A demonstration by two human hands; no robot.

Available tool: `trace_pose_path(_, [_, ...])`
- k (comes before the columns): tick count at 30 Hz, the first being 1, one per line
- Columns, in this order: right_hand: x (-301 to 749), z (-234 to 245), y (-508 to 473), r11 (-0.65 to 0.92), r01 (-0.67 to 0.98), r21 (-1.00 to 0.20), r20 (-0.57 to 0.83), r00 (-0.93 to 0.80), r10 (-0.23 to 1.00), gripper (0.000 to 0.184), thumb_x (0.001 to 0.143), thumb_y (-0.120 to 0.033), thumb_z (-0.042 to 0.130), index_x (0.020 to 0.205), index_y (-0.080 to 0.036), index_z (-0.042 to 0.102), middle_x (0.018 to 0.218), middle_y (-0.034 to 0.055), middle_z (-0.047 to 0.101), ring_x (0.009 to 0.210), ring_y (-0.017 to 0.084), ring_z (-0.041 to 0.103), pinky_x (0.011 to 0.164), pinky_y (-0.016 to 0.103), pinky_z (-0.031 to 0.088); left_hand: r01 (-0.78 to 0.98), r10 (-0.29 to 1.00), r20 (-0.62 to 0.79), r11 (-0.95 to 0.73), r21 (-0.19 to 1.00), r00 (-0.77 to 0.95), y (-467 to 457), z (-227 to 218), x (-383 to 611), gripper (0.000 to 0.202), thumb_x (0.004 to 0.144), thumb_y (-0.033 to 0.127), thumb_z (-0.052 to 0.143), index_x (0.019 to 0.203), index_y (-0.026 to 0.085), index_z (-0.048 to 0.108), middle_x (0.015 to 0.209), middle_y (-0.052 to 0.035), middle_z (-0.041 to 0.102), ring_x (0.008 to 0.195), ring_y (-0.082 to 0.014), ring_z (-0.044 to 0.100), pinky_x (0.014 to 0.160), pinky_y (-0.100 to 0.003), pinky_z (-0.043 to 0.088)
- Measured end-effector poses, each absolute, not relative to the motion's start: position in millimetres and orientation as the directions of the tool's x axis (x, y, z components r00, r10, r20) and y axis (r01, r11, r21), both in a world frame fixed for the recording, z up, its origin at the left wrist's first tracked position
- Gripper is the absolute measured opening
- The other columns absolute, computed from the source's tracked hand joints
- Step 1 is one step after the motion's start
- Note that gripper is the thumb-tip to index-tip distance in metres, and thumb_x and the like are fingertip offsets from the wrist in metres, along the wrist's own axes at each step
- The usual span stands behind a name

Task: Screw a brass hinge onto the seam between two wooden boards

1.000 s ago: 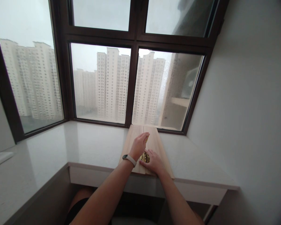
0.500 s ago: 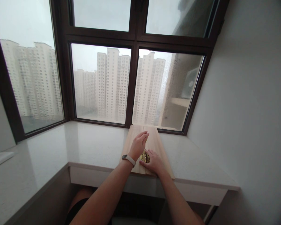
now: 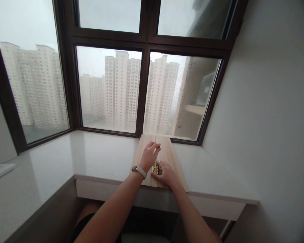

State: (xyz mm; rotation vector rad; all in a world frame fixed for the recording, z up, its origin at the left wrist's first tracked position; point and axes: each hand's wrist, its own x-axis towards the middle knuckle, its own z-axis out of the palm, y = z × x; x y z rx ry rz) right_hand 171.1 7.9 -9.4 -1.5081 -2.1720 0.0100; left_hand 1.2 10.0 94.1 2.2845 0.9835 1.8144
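Two pale wooden boards (image 3: 171, 157) lie side by side with a seam between them. A gold-coloured hinge (image 3: 156, 167) with dark markings rests across that seam. My right hand (image 3: 167, 174) lies over the hinge's right part, thumb on its near side and fingers on its far side, holding it against the boards. Just above and beyond the hinge is my left hand (image 3: 150, 156), its thumb and fingertips pinched together. A tiny dark and gold piece shows between those fingertips, too small to name. On my left wrist sits a watch (image 3: 139, 171) with a light band.
The boards lie on a white windowsill counter (image 3: 103, 153), reaching from its front edge to the dark window frame (image 3: 143, 101). A white wall (image 3: 263, 111) stands at the right. A flat white object (image 3: 1, 171) lies on the counter at far left.
My left fingers have turned and bent into a pinch, so the small piece now shows at their tips. My right hand and the hinge have stayed put.
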Motion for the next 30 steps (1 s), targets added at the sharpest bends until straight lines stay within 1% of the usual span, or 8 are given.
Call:
trace_pose_path(8, [170.9,-7.9,7.0,0.385,0.878,-0.284,0.385,-0.264,0.885,0.087,0.076,-0.077,0.060,0.144,-0.023,0.053,0.143,0.0134,0.054,0.132,0.032,0.047,0.113,0.044,0.031,0.371,0.501,0.856,-0.824,0.428,0.125,16.6,90.6,3.0,0.026,0.100,0.021,0.051,0.121,0.023,0.066,0.126,-0.0087,0.068,0.119,-0.0215,0.063,0.106,-0.042,0.051])
trace_pose_path(12, [170.9,-8.2,6.8,0.388,0.876,-0.287,0.391,-0.262,0.882,0.085,0.076,-0.076,0.060,0.143,-0.024,0.054,0.143,0.0132,0.054,0.132,0.032,0.047,0.113,0.043,0.032,0.350,0.545,0.828,-0.807,0.475,0.132,20.1,89.2,3.3,0.024,0.100,0.021,0.051,0.118,0.022,0.066,0.115,-0.0080,0.072,0.106,-0.0204,0.068,0.096,-0.039,0.056])
trace_pose_path(17, [170.2,-12.3,8.3,0.385,0.872,-0.302,0.392,-0.254,0.884,0.086,0.076,-0.074,0.062,0.143,-0.021,0.053,0.146,0.0149,0.051,0.136,0.033,0.044,0.115,0.044,0.029,0.274,0.610,0.785,-0.777,0.566,0.107,21.5,90.4,1.7,0.014,0.095,0.022,0.059,0.107,0.021,0.066,0.108,-0.0063,0.070,0.089,-0.0162,0.069,0.079,-0.030,0.060])
trace_pose_path(21, [171.8,-2.3,11.3,0.386,0.868,-0.312,0.496,-0.198,0.845,0.076,0.080,-0.069,0.062,0.136,-0.017,0.057,0.147,0.0172,0.050,0.138,0.034,0.041,0.115,0.048,0.029,0.246,0.626,0.776,-0.767,0.593,0.078,23.1,93.5,-2.3,0.010,0.093,0.024,0.063,0.102,0.021,0.066,0.103,-0.0057,0.069,0.086,-0.0152,0.068,0.074,-0.028,0.060])
trace_pose_path(24, [172.7,27.3,12.7,0.406,0.841,-0.358,0.633,-0.101,0.767,0.062,0.087,-0.058,0.060,0.132,-0.016,0.057,0.136,0.0181,0.057,0.125,0.031,0.053,0.107,0.046,0.039,0.243,0.636,0.770,-0.757,0.607,0.057,24.6,96.1,-4.4,0.010,0.092,0.025,0.065,0.101,0.020,0.066,0.101,-0.0057,0.069,0.083,-0.0150,0.068,0.072,-0.028,0.059])
trace_pose_path(26, [170.0,54.9,12.7,0.439,0.802,-0.405,0.657,-0.079,0.750,0.057,0.088,-0.053,0.060,0.133,-0.019,0.054,0.126,0.0145,0.062,0.100,0.025,0.064,0.091,0.040,0.049,0.247,0.645,0.762,-0.748,0.616,0.054,25.1,97.9,-4.1,0.010,0.090,0.025,0.067,0.099,0.020,0.066,0.101,-0.0057,0.068,0.082,-0.0150,0.067,0.071,-0.028,0.058])
trace_pose_path(28, [163.6,82.2,12.4,0.483,0.783,-0.392,0.640,-0.144,0.755,0.055,0.086,-0.049,0.064,0.132,-0.021,0.053,0.121,0.0105,0.065,0.084,0.020,0.064,0.079,0.033,0.049,0.258,0.653,0.756,-0.740,0.621,0.052,25.1,99.9,-2.8,0.011,0.089,0.026,0.069,0.097,0.020,0.065,0.099,-0.0052,0.068,0.081,-0.0149,0.066,0.070,-0.027,0.057])
trace_pose_path(30, [154.6,103.6,12.3,0.493,0.793,-0.358,0.614,-0.198,0.764,0.048,0.087,-0.041,0.065,0.130,-0.023,0.054,0.110,0.0066,0.068,0.077,0.017,0.063,0.075,0.029,0.047,0.282,0.655,0.754,-0.733,0.619,0.046,25.1,102.0,-1.0,0.012,0.087,0.027,0.070,0.095,0.020,0.065,0.095,-0.0042,0.067,0.081,-0.0152,0.065,0.070,-0.027,0.056])
